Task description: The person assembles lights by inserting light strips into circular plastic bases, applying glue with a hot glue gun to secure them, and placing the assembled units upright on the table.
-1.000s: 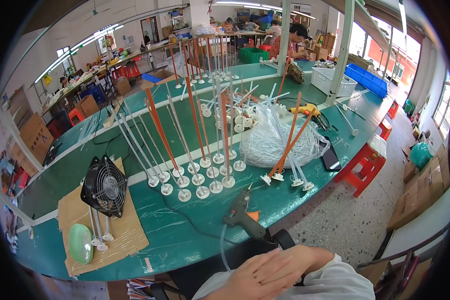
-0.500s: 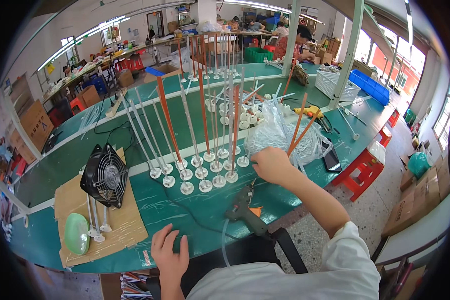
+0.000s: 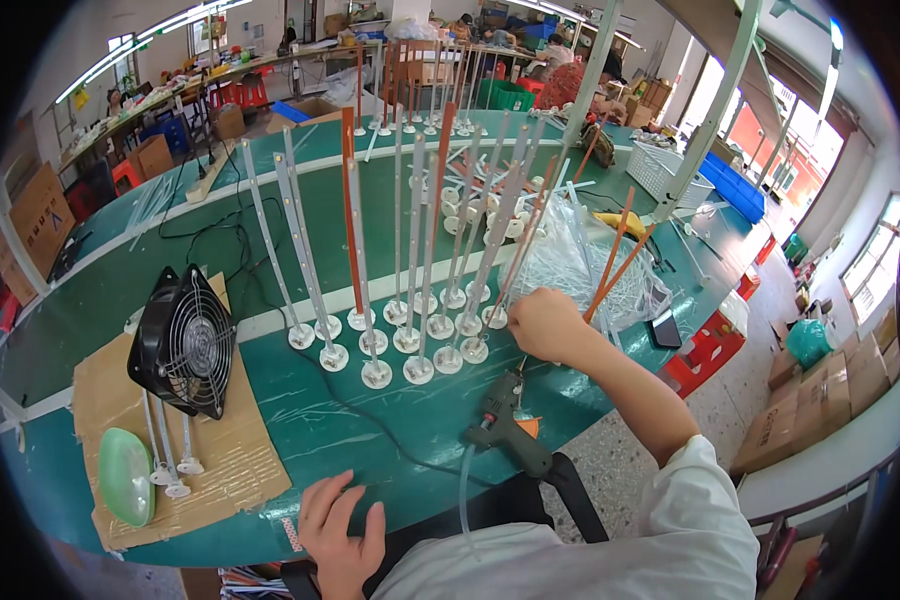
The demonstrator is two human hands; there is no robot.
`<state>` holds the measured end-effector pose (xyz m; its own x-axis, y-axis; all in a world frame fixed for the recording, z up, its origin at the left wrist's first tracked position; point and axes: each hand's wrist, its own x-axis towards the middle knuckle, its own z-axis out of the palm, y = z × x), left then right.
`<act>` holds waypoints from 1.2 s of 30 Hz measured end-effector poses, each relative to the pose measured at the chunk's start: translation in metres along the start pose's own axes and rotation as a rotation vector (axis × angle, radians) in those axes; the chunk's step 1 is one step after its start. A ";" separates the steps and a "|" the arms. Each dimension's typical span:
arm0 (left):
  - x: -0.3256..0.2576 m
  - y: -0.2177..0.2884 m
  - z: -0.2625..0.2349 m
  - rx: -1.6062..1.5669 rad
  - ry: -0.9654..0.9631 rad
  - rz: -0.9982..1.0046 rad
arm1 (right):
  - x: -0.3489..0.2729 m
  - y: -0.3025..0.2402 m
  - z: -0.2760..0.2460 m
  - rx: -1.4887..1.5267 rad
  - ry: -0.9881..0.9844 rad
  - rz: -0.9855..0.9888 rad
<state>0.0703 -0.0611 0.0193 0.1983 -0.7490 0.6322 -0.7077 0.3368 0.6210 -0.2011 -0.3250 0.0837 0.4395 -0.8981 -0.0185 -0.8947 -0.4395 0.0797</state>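
Note:
My right hand [image 3: 547, 326] is closed beside the rightmost white round base [image 3: 494, 317] in a group of upright rods. Its fingertips are hidden, so what it pinches cannot be made out. The rods, clear strips [image 3: 300, 240] and some orange ones [image 3: 351, 210], stand on small white discs on the green table [image 3: 340, 440]. Below that hand lies a dark glue gun [image 3: 510, 425], its nozzle pointing up towards the wrist and a translucent glue stick [image 3: 465, 490] trailing from its back. My left hand [image 3: 342, 530], fingers apart and holding nothing, is at the table's front edge.
At left, a black fan [image 3: 185, 340] and a green dish [image 3: 126, 478] rest on cardboard [image 3: 235, 470]. Right of the rods lie a plastic bag of clear strips [image 3: 605, 285] and a phone [image 3: 665, 330]. A cable [image 3: 370, 420] crosses the table. A person [image 3: 568, 85] sits farther back.
The whole view has shifted slightly, with the fan and dish now farther left. Both hands keep nearly the same places and poses; the glue gun stays lying below my right hand.

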 end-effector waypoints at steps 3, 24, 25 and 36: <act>-0.001 -0.001 -0.002 -0.066 0.027 -0.032 | -0.024 0.005 -0.014 0.112 0.083 -0.044; 0.010 0.003 0.000 -0.055 -0.061 -0.077 | -0.183 0.056 0.003 0.529 0.753 0.390; 0.009 0.004 0.000 -0.039 -0.064 -0.069 | -0.169 0.057 0.003 0.543 0.784 0.391; 0.007 0.003 0.012 0.041 0.052 -0.116 | -0.067 0.021 0.017 0.376 0.497 0.592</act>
<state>0.0615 -0.0718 0.0205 0.3147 -0.7508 0.5807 -0.7050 0.2248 0.6727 -0.2503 -0.2747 0.0701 -0.2026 -0.9078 0.3672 -0.9160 0.0431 -0.3989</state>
